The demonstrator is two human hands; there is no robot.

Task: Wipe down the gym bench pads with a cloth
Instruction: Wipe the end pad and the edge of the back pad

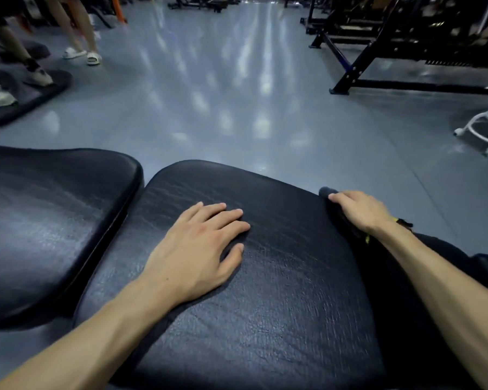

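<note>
Cloth point(328, 191), dark and bunched, sits in the right hand's point(359, 211) closed grip at the bench pad's point(279, 277) far edge, ready to drag across. Left hand point(200, 249) lies flat, fingers spread, holding nothing, likely bracing.

**No readable text**

No word, number, brand or sign can be read anywhere in this view. The black bench pad point(265, 277) carries no label on its surface. The dark machine frame point(358, 66) at the far right is too blurred to show any marking. The grey floor point(237, 94) has only light reflections, no writing.
</note>
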